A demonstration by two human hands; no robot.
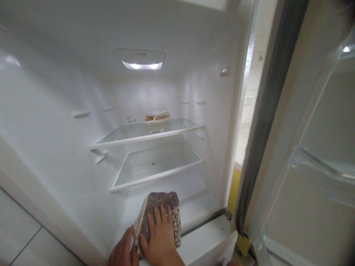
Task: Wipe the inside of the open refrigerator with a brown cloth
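Note:
A folded grey-brown cloth [162, 201] with a pale pattern along its right side lies in the lower front of an open fridge. My right hand [161, 234] rests palm down on top of it, fingers stretched out and slightly apart. At the cloth's lower left edge is my left hand [123, 249], its fingers bent against the fabric and seeming to pinch it. The lower parts of both hands run out of the bottom of the view.
Two glass shelves, an upper one [130, 132] and a lower one [163, 162], sit tilted in the fridge. A clear-wrapped food pack [157, 116] lies on the upper shelf. The lit lamp [141, 61] is above. On the right stands the open door [313, 207] with its bins.

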